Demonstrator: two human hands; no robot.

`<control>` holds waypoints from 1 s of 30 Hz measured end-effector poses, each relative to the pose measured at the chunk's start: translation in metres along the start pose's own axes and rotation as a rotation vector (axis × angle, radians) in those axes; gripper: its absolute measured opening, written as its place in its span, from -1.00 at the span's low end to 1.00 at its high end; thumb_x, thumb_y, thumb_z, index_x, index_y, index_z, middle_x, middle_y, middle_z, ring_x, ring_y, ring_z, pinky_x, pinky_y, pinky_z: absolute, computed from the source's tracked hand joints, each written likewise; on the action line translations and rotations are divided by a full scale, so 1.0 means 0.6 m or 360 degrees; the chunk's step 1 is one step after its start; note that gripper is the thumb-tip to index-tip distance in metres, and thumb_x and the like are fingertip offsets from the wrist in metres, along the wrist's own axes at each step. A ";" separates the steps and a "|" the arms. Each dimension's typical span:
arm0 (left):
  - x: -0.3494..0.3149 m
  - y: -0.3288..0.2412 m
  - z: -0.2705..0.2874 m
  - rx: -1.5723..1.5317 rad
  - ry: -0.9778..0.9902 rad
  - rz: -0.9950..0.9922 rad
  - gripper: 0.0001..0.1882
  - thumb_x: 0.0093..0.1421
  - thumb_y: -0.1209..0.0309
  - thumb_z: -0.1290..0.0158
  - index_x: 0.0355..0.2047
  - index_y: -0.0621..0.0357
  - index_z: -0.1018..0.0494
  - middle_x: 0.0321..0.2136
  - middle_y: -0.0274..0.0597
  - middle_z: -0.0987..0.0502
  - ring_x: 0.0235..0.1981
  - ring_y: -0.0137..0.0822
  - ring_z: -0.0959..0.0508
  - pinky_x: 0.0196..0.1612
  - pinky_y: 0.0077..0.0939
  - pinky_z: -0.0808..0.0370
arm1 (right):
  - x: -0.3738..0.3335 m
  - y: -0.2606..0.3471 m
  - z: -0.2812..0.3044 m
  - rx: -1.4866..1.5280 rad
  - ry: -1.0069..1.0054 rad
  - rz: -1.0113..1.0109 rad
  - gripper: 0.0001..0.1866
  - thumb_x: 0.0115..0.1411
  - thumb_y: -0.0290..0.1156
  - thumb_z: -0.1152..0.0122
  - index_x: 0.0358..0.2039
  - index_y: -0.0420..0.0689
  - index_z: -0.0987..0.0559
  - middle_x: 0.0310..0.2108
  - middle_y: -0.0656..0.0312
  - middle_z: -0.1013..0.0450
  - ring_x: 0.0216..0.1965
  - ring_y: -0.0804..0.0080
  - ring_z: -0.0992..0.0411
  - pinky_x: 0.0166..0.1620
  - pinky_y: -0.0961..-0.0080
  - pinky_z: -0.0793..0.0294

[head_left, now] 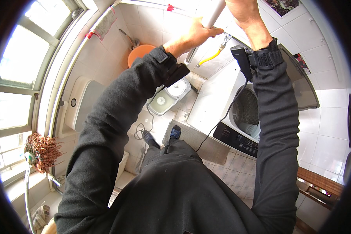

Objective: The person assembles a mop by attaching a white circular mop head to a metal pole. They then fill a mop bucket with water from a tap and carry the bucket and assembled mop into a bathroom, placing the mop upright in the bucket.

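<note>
Both my arms reach up toward the top of the head view. My left hand (197, 36) is closed round a white pole (213, 13), its thumb lying across it. The pole runs out of the picture at the top, and its lower end shows below my hand. To the right of the pole, my right hand (243, 13) is raised at the top edge. Its fingers are cut off there, so what they do or hold is hidden. Just below and between the hands are a metal tap (225, 39) and a yellow hose (209, 58).
A top-loading washing machine (243, 105) stands at right with its dark lid (302, 84) raised. An orange basin (141, 54) and a squat toilet-like white tub (165, 99) lie ahead. At left are windows (13, 74) and a brown mop head (42, 153). A grey mat (212, 150) covers some floor.
</note>
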State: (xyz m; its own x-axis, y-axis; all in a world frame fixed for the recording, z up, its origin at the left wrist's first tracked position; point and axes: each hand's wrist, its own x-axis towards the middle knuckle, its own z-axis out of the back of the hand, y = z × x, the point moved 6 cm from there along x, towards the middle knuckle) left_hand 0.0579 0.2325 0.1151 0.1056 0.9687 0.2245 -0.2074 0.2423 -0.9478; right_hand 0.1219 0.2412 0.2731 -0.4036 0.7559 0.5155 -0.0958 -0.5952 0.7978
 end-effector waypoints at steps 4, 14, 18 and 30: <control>-0.007 -0.003 0.004 0.0036 -0.0020 0.0007 -0.55 0.11 0.01 -0.22 -0.36 0.22 -0.56 -0.42 -0.14 -0.58 -0.34 -0.30 -0.56 -0.20 -0.27 -0.45 | -0.003 0.006 -0.005 -0.0068 0.0021 -0.0010 -0.77 0.18 -0.35 -0.24 -0.52 -0.25 -0.61 -0.62 0.21 -0.51 -0.58 0.48 -0.47 -0.45 0.55 -0.43; -0.020 -0.013 0.011 0.0006 -0.0050 -0.0023 -0.54 0.10 0.01 -0.23 -0.38 0.23 -0.56 -0.42 -0.14 -0.58 -0.33 -0.29 -0.56 -0.19 -0.26 -0.44 | -0.006 0.024 -0.012 -0.0047 0.0033 0.0017 -0.77 0.16 -0.35 -0.26 -0.53 -0.24 -0.61 -0.62 0.21 -0.50 -0.57 0.48 -0.47 -0.43 0.55 -0.43; -0.024 -0.016 0.008 -0.0005 -0.0046 -0.0032 -0.55 0.11 0.01 -0.23 -0.38 0.23 -0.56 -0.42 -0.14 -0.58 -0.32 -0.30 -0.55 -0.18 -0.27 -0.43 | -0.011 0.031 -0.011 -0.0035 0.0028 0.0032 -0.77 0.16 -0.36 -0.26 -0.54 -0.24 -0.60 -0.63 0.20 -0.50 -0.58 0.47 -0.47 -0.44 0.54 -0.43; -0.035 -0.035 0.004 0.0001 -0.0020 -0.0045 -0.51 0.11 -0.03 -0.21 -0.30 0.21 -0.56 -0.36 -0.11 -0.59 -0.27 -0.27 -0.57 -0.14 -0.25 -0.45 | -0.021 0.054 -0.007 -0.0048 0.0062 0.0086 -0.77 0.15 -0.35 -0.25 -0.55 -0.23 -0.59 -0.62 0.18 -0.50 -0.58 0.45 -0.46 -0.43 0.53 -0.44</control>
State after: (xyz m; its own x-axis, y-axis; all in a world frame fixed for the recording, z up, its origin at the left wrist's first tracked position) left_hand 0.0577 0.2074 0.1306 0.0990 0.9621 0.2541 -0.2050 0.2696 -0.9409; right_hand 0.1202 0.2113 0.2912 -0.4440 0.7118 0.5443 -0.0999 -0.6430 0.7593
